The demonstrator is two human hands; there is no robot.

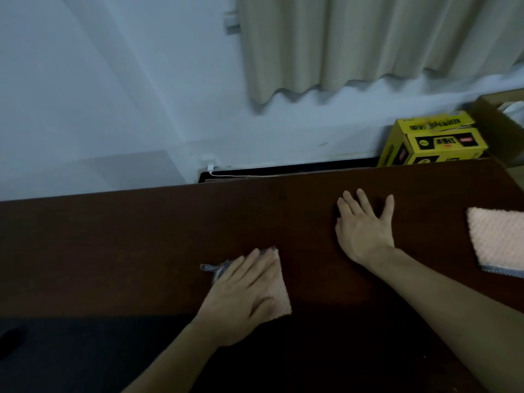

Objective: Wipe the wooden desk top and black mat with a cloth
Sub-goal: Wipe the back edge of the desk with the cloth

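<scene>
Your left hand (pixel 241 290) lies flat on the pink cloth (pixel 279 296) at lower centre of the frame, fingers straight and close together, pressing it onto the wooden worktop (pixel 141 236) — palm pressure is what makes the wipe bite. The cloth's grey edge pokes out left of the fingertips. The cloth sits right at the near edge of the wood, where the black mat (pixel 85 350) begins along the bottom of the frame.

Your right hand (pixel 364 231) rests right of centre, fingers spread apart and flat on bare wood, holding nothing; likely a brace while you lean in.

A 2nd pink cloth (pixel 499 242) lies at the right edge, untouched. Yellow box (pixel 433 143) stands behind the worktop at upper right, below the curtain (pixel 368 43). A white charger cable (pixel 241 175) runs along the wall gap.

Judgement: wiping of wood in hand; how much of the mat is done, you can't tell.
</scene>
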